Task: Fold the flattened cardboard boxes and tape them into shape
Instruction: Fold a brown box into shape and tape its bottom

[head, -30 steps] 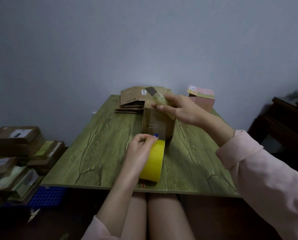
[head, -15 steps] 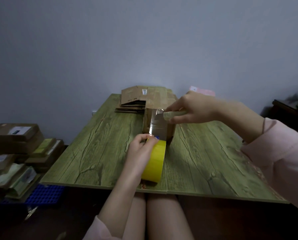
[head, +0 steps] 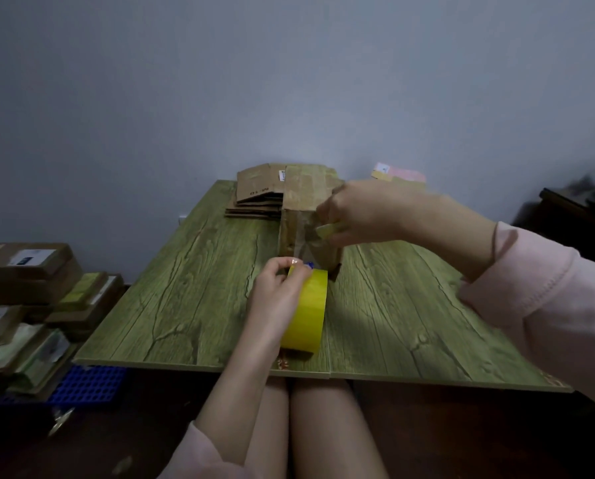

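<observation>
One green wood-grain table [head: 185, 305] fills the view in front of you. Down on the floor to your left sits a heap of brown parcels [head: 23, 271], too jumbled to count, with one blue perforated crate [head: 82, 382] under its near edge. One dark piece of furniture [head: 565, 216] is off to your right.

On the table, one upright cardboard box [head: 303, 202] stands mid-table, a glossy strip of tape running down its near face. Just behind it on the left lies one stack of flattened boxes [head: 258, 195], several layers, though the exact number can't be made out. One pink-topped box [head: 403, 174] peeks out behind your right wrist.

One yellow tape roll [head: 306, 312] stands on edge, just in front of the upright box. Your left hand [head: 275, 295] has it, fingers curled over the top of the roll and thumb at the side. Your right hand [head: 361, 212] is up at the right of the box's near face, thumb and fingers pinching one small pale piece [head: 327, 230], too blurred to name.
</observation>
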Demonstrator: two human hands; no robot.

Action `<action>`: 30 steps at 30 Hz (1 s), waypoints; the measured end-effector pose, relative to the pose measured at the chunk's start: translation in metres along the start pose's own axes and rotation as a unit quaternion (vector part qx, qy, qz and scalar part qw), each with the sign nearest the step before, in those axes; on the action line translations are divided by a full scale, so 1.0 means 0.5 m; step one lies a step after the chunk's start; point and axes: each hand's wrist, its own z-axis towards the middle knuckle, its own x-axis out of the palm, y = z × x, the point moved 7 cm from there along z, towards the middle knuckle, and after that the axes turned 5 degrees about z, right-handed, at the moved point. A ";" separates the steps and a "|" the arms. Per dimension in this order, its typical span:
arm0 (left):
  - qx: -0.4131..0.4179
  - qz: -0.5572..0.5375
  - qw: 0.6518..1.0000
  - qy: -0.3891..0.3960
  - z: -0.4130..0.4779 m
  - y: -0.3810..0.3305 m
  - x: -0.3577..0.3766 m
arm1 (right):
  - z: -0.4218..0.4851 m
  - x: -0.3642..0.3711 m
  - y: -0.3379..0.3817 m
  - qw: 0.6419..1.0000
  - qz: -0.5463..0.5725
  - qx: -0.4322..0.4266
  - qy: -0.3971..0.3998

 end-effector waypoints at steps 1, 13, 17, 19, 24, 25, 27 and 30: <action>0.001 0.002 1.000 -0.002 0.000 -0.001 -0.001 | 0.002 0.002 0.003 1.000 -0.007 -0.004 0.002; 0.007 -0.020 1.000 -0.009 -0.005 -0.005 -0.003 | 0.013 0.076 0.004 0.994 -0.090 -0.009 0.068; 0.000 -0.007 1.000 -0.008 0.002 -0.005 -0.001 | 0.004 0.056 -0.024 0.995 -0.099 0.002 0.023; 0.000 -0.015 1.000 -0.007 0.002 -0.002 -0.001 | -0.026 0.041 -0.033 0.995 -0.103 0.002 -0.003; 0.030 -0.026 0.999 -0.005 -0.008 0.000 -0.007 | -0.131 0.116 -0.077 0.997 0.038 0.065 0.005; 0.037 -0.029 0.999 -0.005 -0.009 0.000 -0.007 | -0.148 0.150 -0.087 0.993 0.080 0.081 0.019; 0.048 -0.030 0.998 -0.004 -0.011 0.001 -0.006 | -0.178 0.219 -0.097 0.981 0.145 0.111 0.059; 0.065 -0.036 0.997 -0.004 -0.016 0.001 -0.007 | -0.197 0.292 -0.095 0.970 0.176 0.130 0.103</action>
